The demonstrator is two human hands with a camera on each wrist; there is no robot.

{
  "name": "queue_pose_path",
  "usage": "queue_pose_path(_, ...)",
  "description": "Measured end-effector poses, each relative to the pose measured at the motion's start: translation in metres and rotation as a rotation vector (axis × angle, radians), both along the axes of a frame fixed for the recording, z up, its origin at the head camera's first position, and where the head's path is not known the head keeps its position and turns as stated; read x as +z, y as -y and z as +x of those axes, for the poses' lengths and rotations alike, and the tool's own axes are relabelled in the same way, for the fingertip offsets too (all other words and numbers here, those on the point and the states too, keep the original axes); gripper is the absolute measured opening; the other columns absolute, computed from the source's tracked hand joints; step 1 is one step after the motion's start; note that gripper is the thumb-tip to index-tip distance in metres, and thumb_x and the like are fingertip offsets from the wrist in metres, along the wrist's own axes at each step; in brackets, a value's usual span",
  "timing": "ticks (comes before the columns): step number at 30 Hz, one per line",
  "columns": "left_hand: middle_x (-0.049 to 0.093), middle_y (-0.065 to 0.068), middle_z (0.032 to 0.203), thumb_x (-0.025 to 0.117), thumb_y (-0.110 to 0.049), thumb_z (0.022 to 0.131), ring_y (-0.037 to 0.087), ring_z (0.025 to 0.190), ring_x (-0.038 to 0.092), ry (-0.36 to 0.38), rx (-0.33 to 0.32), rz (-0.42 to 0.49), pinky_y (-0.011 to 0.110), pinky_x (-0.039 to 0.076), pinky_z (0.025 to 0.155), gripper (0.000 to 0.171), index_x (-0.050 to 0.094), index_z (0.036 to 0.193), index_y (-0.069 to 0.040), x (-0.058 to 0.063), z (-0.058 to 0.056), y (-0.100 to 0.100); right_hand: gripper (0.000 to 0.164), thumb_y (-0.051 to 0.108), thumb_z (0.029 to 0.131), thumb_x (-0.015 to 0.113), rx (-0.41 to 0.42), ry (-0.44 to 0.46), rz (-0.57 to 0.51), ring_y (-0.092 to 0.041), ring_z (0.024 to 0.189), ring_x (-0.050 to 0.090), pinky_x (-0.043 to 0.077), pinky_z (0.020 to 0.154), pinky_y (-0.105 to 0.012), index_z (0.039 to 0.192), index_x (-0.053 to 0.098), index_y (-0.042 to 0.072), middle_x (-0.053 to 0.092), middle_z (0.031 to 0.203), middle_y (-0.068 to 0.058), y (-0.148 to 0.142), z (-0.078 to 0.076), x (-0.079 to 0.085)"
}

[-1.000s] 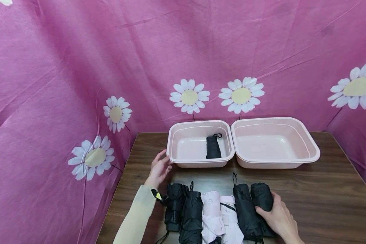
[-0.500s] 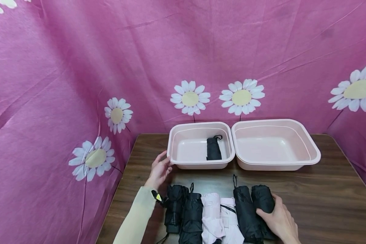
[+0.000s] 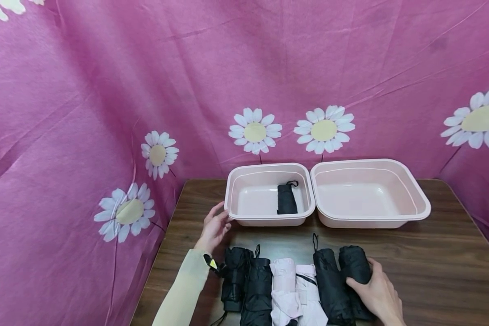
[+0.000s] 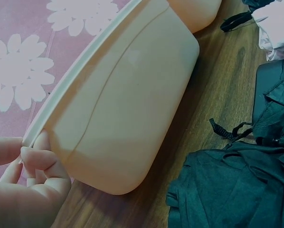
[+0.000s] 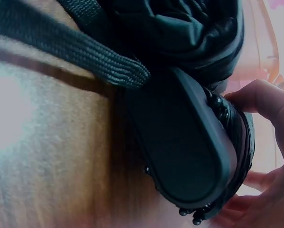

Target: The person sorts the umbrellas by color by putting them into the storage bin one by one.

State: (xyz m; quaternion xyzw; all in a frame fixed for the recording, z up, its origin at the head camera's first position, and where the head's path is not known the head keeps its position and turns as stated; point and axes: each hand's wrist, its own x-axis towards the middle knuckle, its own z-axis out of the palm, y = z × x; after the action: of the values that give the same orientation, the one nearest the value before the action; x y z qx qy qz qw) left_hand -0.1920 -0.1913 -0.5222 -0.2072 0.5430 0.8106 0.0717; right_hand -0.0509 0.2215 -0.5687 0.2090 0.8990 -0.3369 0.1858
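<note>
Two grips: your left hand (image 3: 216,228) pinches the smaller tub (image 3: 269,221) near the table's back edge (image 3: 205,184); right hand (image 3: 381,292) clasps the rightmost umbrella (image 3: 353,265), seemingly to lift.

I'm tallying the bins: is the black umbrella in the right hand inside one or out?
Out: the head view shows the right hand gripping the black umbrella in front of the larger bin, outside its rim.

1. Site type: cloth-screened work area; wider room type cannot be determined.
2. Screen: pink fabric (image 3: 212,59) printed with white daisies (image 3: 323,130), hanging behind and beside the table (image 3: 440,258).
3. Table finish: brown wood grain; far edge at the fabric.
</note>
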Motion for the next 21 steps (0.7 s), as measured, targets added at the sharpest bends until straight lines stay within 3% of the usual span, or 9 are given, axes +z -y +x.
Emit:
queue_pose_path(14,0.062,-0.003,0.072,0.055,-0.003,0.095,0.006,0.061,0.06,0.001,-0.007,0.002,0.016,0.038,0.053,0.049,0.042,0.142,-0.01,-0.003,-0.002,0.001,0.107,0.061,0.077,0.068,-0.029,-0.072,0.013,-0.051,0.109,0.048,0.043,0.075,-0.058,0.149,0.018,0.001,0.04,0.133,-0.035,-0.004,-0.006,0.018)
queue_pose_path(21,0.06,-0.002,0.073,0.056,-0.003,0.095,0.006,0.061,0.059,-0.008,-0.005,0.009,0.016,0.037,0.053,0.049,0.042,0.141,-0.009,-0.005,-0.003,0.002,0.105,0.058,0.077,0.07,-0.06,-0.147,0.017,-0.046,0.103,0.054,0.044,0.069,-0.048,0.15,0.019,0.002,0.045,0.132,-0.032,-0.001,-0.007,0.027)
